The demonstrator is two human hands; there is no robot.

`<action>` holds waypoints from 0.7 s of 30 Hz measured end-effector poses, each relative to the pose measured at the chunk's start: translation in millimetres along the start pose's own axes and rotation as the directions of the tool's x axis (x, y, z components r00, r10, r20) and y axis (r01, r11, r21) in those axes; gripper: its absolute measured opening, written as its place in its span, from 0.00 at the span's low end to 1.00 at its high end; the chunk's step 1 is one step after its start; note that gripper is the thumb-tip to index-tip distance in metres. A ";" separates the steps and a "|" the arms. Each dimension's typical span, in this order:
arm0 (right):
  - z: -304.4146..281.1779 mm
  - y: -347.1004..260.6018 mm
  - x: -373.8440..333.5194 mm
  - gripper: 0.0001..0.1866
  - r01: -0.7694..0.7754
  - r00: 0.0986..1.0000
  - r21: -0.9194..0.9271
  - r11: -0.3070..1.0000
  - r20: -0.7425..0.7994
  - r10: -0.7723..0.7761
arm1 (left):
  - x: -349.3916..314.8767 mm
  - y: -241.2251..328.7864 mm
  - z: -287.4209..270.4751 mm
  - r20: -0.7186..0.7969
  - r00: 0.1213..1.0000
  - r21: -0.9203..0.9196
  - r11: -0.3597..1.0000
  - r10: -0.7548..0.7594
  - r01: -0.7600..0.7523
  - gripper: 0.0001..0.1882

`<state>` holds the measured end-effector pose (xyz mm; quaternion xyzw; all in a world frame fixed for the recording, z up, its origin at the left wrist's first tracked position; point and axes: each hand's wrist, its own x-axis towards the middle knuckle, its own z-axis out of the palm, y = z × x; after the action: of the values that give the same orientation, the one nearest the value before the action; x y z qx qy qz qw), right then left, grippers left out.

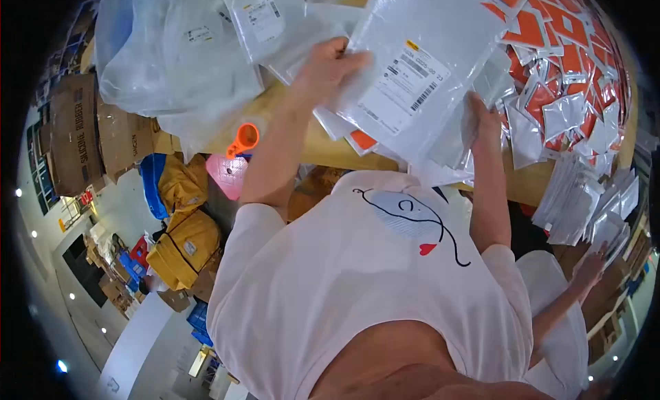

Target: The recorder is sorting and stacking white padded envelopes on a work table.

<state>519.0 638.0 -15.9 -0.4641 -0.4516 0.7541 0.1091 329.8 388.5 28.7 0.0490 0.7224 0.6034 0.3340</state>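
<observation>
My left hand [328,68] grips the left edge of a large grey-white plastic mailer [412,63] that carries a white barcode label, holding it over the wooden table [320,149]. My right hand [485,121] is closed on the edge of a bunch of translucent plastic bags [450,142] just under the mailer's lower right corner; its fingertips are hidden behind them. More flat packets, some with orange fronts [362,140], lie beneath the mailer. My white T-shirt fills the lower middle of the view.
A heap of orange-and-white sachets [564,70] covers the table's right side. Big clear bags [172,49] pile up at the left. An orange funnel-like tool [243,138], yellow bags [184,238] and cardboard boxes [75,132] are lower left. Another person's hand [591,266] reaches toward stacked white packets [584,204].
</observation>
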 end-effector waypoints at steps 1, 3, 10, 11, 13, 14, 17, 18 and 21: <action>4.6 0.7 0.0 0.24 -0.004 0.996 0.044 0.999 0.092 0.000 | -6.3 -8.2 11.6 -0.028 0.999 -0.032 0.999 -0.043 0.042 0.11; 8.6 5.1 -1.5 0.24 -0.023 0.994 0.075 0.997 0.112 0.014 | -13.0 -20.2 24.4 -0.029 0.997 -0.018 0.997 -0.078 0.077 0.11; 5.6 13.5 -0.2 0.23 -0.109 0.977 0.144 0.984 0.199 0.079 | -23.7 -41.1 35.8 -0.074 0.992 0.106 0.988 -0.103 0.111 0.12; 4.6 12.8 -0.8 0.23 -0.122 0.976 0.126 0.985 0.196 0.096 | -24.3 -42.1 36.4 -0.079 0.993 0.123 0.987 -0.090 0.100 0.13; 9.6 9.3 -2.9 0.23 -0.160 0.979 0.133 0.978 0.144 0.141 | -25.4 -46.0 38.3 -0.092 0.991 0.147 0.983 -0.093 0.106 0.13; 14.8 6.4 -5.0 0.23 -0.196 0.978 0.143 0.970 0.094 0.184 | -26.1 -47.8 39.1 -0.106 0.990 0.171 0.979 -0.094 0.111 0.13; 18.7 7.7 -7.9 0.24 -0.211 0.977 0.089 0.973 0.043 0.208 | -29.9 -50.5 40.4 -0.147 0.985 0.221 0.968 -0.086 0.118 0.14; 9.9 16.1 -6.8 0.26 -0.151 0.985 0.016 0.988 0.091 0.149 | -34.0 -49.5 44.6 -0.135 0.989 0.234 0.968 -0.062 0.092 0.14; -7.9 30.5 -0.5 0.26 -0.059 0.994 -0.130 0.990 0.085 0.071 | -45.5 -51.0 47.3 -0.109 0.994 0.277 0.960 0.006 0.024 0.15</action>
<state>533.3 625.0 -40.7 -0.4504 -0.4877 0.7471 0.0344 407.4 393.1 -0.4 0.0591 0.8175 0.4962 0.2865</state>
